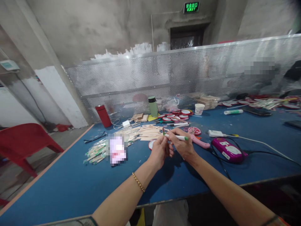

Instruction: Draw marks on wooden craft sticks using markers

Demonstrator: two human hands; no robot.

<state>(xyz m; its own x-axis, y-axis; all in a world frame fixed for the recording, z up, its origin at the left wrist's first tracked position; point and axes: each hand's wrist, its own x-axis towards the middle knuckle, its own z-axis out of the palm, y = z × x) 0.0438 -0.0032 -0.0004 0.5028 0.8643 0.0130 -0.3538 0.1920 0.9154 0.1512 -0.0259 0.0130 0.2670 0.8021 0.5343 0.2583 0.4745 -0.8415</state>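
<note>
My right hand (183,144) is closed around a white marker pen (178,137) with a green end. It points left, toward my left hand (160,149), whose fingers pinch a small thin piece (163,131) with a reddish-brown and green end. The pen's tip is close to that piece; whether they touch I cannot tell. Both hands are close together above the blue table. Behind them lie many flat wooden sticks (149,131). Partly hidden by my left hand is a round white disc with a red rim (151,144).
Bagged sticks with green ends (96,152) and a blurred-out phone (117,150) lie left. A pink glue gun (199,141) and purple device (227,150) with cables lie right. Behind stand a red bottle (103,116), green bottle (152,107), paper cup (199,109) and perforated metal screen (131,78).
</note>
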